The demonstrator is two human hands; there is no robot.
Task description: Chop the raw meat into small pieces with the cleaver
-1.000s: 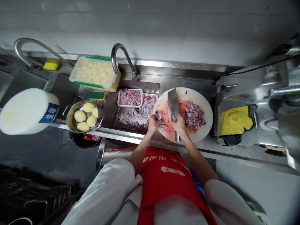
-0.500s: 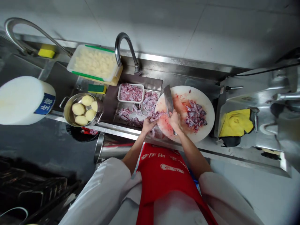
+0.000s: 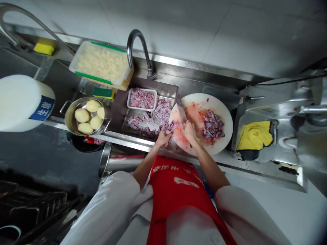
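Note:
My right hand (image 3: 189,132) is closed round the handle of a cleaver (image 3: 181,108), whose blade points away from me over the left part of a round white cutting board (image 3: 224,109). My left hand (image 3: 162,138) pinches a limp piece of pinkish raw meat (image 3: 174,126) at the board's left edge, close to the blade. A heap of dark red and purple meat scraps (image 3: 213,126) lies on the right side of the board. Left of the board, pale pink meat pieces (image 3: 162,110) lie in the sink, around a white basket (image 3: 129,102) filled with smaller cut pieces.
A pot (image 3: 68,120) of peeled potatoes and a lidded tub (image 3: 102,64) stand to the left, near a large white container (image 3: 20,102). A curved faucet (image 3: 139,34) rises behind the sink. A yellow cloth (image 3: 255,135) lies in the right basin.
The cleaver blade has tilted leftward, toward the meat at the board's edge. My left hand has moved slightly right with the meat. The whole view has shifted a little.

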